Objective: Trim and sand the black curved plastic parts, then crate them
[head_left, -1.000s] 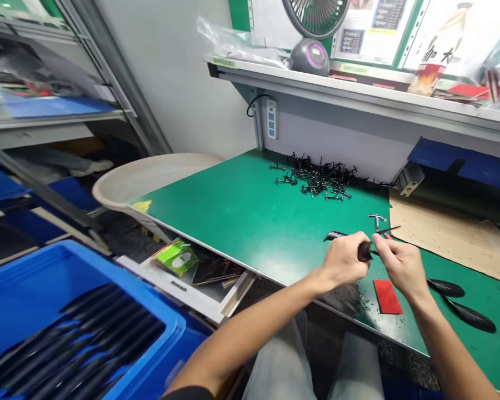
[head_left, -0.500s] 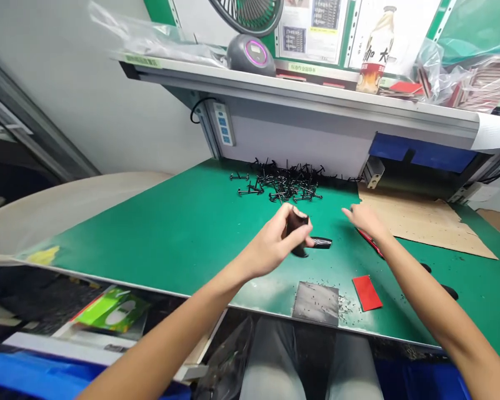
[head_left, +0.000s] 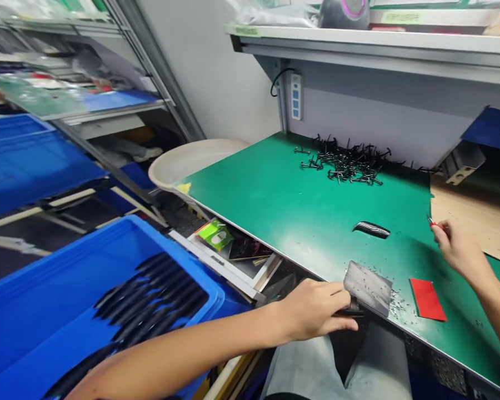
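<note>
- Black plastic piece sits in the left hand, fingers curled closed around it at the bench's front edge, just beside a grey pad dusted with black specks.
- Small red-tipped piece is pinched between thumb and forefinger of the right hand, near a cardboard sheet.
- Curved striped black piece lies on the green bench mat, between the hands.
- Red card lies on the mat below the right hand.
- Black T-shaped pins are heaped toward the mat's back edge.
- Blue crate of long black pieces stands left of the bench.
</note>
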`<state>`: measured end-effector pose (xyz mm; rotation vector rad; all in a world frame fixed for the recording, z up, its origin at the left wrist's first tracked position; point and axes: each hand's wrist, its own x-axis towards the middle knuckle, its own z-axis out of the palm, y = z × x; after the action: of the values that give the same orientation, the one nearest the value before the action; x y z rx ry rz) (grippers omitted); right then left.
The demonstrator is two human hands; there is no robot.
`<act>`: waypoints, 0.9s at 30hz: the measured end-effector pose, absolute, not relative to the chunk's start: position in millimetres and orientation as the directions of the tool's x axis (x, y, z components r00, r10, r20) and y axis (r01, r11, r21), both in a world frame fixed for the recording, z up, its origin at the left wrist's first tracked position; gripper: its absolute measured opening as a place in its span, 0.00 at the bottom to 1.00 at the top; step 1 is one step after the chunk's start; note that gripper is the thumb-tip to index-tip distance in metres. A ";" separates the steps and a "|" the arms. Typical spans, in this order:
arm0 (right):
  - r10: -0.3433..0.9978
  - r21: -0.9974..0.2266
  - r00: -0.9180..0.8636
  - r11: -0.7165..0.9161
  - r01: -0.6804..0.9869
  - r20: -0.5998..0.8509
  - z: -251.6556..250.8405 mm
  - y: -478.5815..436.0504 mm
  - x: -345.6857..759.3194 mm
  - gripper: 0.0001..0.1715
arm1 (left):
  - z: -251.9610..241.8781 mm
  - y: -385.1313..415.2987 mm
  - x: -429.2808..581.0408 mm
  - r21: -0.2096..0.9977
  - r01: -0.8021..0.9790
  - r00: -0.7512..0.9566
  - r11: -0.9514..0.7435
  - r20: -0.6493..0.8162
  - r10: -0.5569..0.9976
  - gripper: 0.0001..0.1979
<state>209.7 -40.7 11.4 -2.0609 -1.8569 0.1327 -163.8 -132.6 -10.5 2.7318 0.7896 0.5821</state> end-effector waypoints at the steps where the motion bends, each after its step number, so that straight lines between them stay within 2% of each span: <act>1: 0.979 -0.353 0.102 -0.033 0.935 0.179 16.5 -50.7 203.5 0.24 | -11.0 -131.1 -166.2 0.206 0.476 0.778 -0.855 0.355 0.518 0.20; 2: 0.981 -0.376 0.066 0.008 0.926 0.185 21.1 -62.1 196.4 0.27 | -10.1 -129.1 -168.6 0.102 0.482 0.778 -0.870 0.406 0.479 0.21; 4: 0.985 -0.422 -0.039 0.109 0.900 0.171 28.1 -87.1 179.5 0.29 | -4.9 -124.9 -173.2 -0.020 0.491 0.760 -0.871 0.499 0.417 0.23; 7: 0.964 -0.497 -0.252 0.262 0.827 0.088 35.0 -122.6 150.0 0.26 | 7.2 -121.1 -177.9 -0.078 0.500 0.719 -0.862 0.593 0.363 0.25; 10: 0.899 -0.522 -0.435 0.398 0.754 0.057 43.0 -149.8 119.5 0.23 | 19.5 -121.6 -179.3 -0.113 0.502 0.714 -0.858 0.614 0.336 0.25; 13: 0.825 -0.459 -0.559 0.532 0.712 0.090 50.8 -167.3 90.0 0.22 | 29.6 -124.6 -179.0 -0.120 0.473 0.731 -0.873 0.606 0.313 0.24; 16: 0.786 -0.313 -0.593 0.615 0.724 0.173 51.4 -175.8 66.2 0.28 | 37.1 -128.7 -178.9 -0.110 0.433 0.750 -0.895 0.594 0.290 0.21; 22: 0.788 -0.125 -0.584 0.611 0.782 0.193 43.1 -179.5 48.3 0.39 | 43.4 -135.4 -182.0 -0.091 0.370 0.772 -0.925 0.584 0.251 0.15; 27: 0.798 -0.084 -0.586 0.599 0.796 0.143 39.4 -181.9 50.0 0.45 | 44.3 -137.3 -181.5 -0.142 0.357 0.775 -0.923 0.596 0.208 0.14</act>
<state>50.0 -181.9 39.4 -1.3358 -2.6580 0.0162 -181.5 -137.3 44.3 3.1920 0.5167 1.0226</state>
